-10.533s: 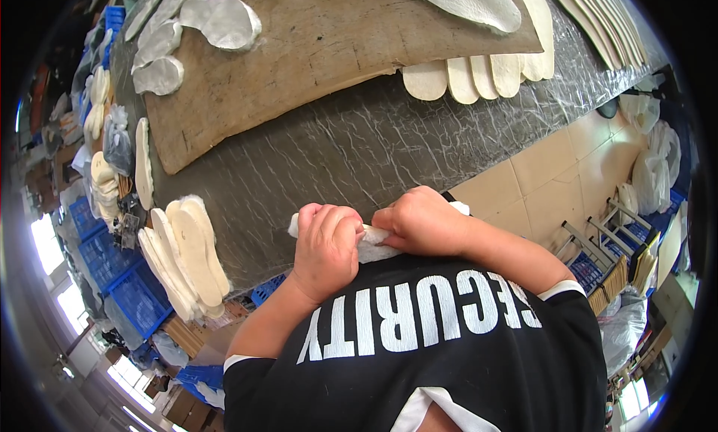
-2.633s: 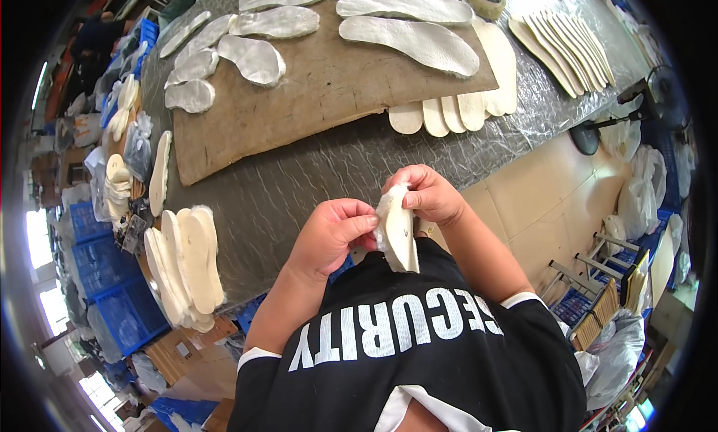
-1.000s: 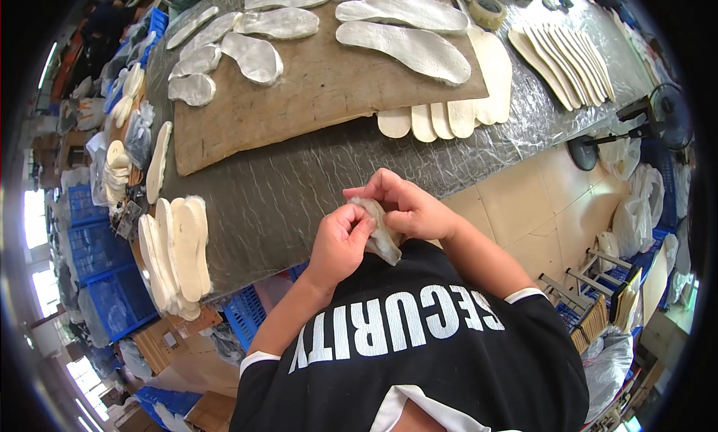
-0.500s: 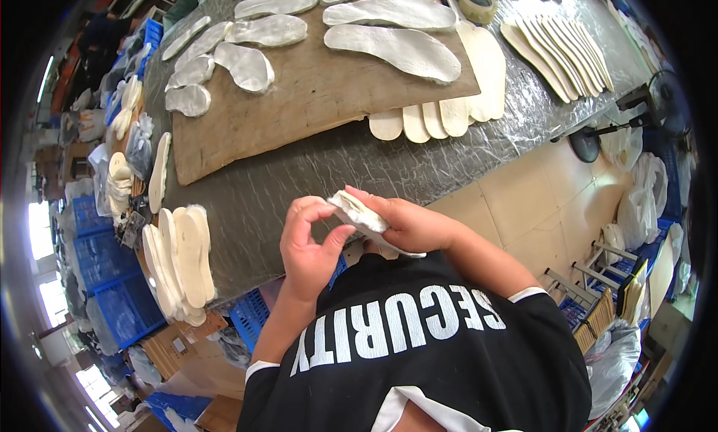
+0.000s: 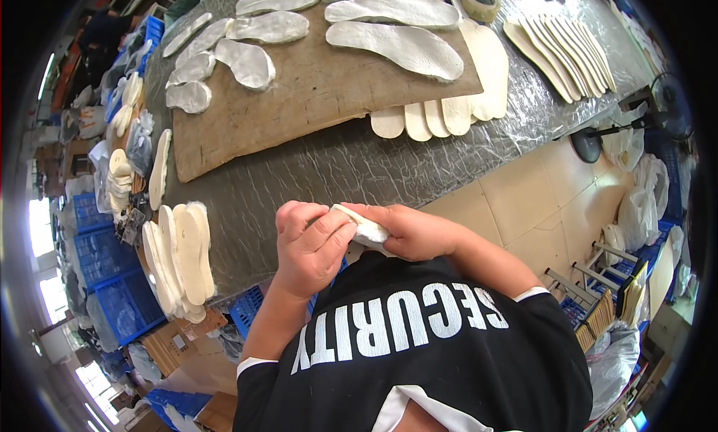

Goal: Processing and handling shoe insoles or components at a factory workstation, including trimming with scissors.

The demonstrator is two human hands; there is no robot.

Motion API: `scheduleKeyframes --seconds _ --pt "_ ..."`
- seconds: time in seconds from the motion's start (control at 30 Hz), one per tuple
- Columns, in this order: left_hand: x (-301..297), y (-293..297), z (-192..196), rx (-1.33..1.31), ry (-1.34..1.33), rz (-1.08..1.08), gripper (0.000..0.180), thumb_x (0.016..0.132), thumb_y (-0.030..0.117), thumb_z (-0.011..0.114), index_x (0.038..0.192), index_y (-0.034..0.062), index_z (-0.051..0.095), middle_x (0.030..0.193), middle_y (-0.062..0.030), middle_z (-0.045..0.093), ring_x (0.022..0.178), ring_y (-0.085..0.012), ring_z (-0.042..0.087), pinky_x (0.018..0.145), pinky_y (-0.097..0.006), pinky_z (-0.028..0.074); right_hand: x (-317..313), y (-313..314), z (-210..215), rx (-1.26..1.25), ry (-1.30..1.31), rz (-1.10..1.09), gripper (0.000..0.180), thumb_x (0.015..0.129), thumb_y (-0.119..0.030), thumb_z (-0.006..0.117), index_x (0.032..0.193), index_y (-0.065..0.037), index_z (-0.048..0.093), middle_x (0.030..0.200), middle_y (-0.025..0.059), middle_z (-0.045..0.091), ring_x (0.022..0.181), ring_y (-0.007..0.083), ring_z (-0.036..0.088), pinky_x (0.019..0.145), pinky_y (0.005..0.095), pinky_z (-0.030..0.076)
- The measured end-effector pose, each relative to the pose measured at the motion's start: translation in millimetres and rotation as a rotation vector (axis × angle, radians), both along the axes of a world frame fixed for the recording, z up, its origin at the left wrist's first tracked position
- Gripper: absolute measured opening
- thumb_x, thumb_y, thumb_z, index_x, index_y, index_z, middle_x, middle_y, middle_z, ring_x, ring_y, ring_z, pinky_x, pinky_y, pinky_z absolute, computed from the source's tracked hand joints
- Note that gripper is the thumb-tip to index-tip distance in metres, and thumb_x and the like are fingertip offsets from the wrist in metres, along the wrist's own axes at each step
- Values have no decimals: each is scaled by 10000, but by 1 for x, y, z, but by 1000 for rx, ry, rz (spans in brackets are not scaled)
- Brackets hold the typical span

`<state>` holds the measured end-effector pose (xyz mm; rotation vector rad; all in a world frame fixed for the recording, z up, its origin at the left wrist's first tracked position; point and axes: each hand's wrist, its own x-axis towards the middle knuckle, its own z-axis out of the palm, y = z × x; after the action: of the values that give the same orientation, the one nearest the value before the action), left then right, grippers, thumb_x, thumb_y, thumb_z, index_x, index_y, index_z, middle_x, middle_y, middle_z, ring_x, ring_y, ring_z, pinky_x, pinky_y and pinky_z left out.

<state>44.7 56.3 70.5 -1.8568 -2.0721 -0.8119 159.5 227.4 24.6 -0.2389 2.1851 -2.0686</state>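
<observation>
Between the person's two hands, close in front of the chest, was a small, fleecy insole (image 5: 372, 233), cream along its upper edge and fluffy white below, much of it covered by the fingers. The left hand (image 5: 310, 245) was bent over its left end, fingers curled together; its thumb was hidden. The right hand (image 5: 419, 230) gripped the other end narrowly, its thumb on the near side and its forefinger along the far edge. Just behind both hands was a black shirt (image 5: 449, 372) with white lettering and trim.

Beyond the hands stretched a table (image 5: 336, 159) under dark, wrinkled, shiny sheeting. On it, farther off, lay a worn brown board (image 5: 299, 96) bearing white insoles (image 5: 396, 49). Cream insoles (image 5: 458, 114) stuck out from under its right side, with a roll of tape (image 5: 481, 4) behind them. Farther to the right of the hands stood a fanned row of thin, cream insole sheets (image 5: 561, 62). Left of the left hand, near the table's edge, leaned a bundle of cream, fleece-edged insoles (image 5: 193, 256). Tan floor tiles (image 5: 523, 193) showed to the right of the right hand.
</observation>
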Motion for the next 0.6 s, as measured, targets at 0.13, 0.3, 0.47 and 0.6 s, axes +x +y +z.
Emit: scheduleKeyframes --seconds 0.13,0.3,0.47,0.6 --pt "2 -2 -8 48 2 24 233 664 71 706 893 107 685 910 9 639 833 -197 543 791 -376 397 0 -3 0 -31 -20 -3 752 729 103 451 1458 -7 306 1097 253 626 976 349 640 874 376 482" --pt "5 -3 -11 57 -43 78 228 660 70 724 877 121 675 899 11 628 809 -189 539 793 -368 381 1 -6 1 -16 -68 -22 722 765 93 471 1461 -27 321 1167 221 608 1042 326 619 905 363 466" --pt "9 -7 -15 73 -19 70 215 664 52 717 855 136 664 905 14 622 837 -184 543 829 -383 377 2 -11 4 -92 -55 -87 684 755 95 447 1427 0 370 1174 238 611 1070 316 616 927 349 459" --pt "11 -9 -19 82 60 90 185 686 67 695 855 138 673 916 20 632 945 -176 552 905 -395 363 3 -13 3 -192 -141 -43 668 769 83 427 1428 -21 393 1206 182 607 1111 253 587 965 321 430"
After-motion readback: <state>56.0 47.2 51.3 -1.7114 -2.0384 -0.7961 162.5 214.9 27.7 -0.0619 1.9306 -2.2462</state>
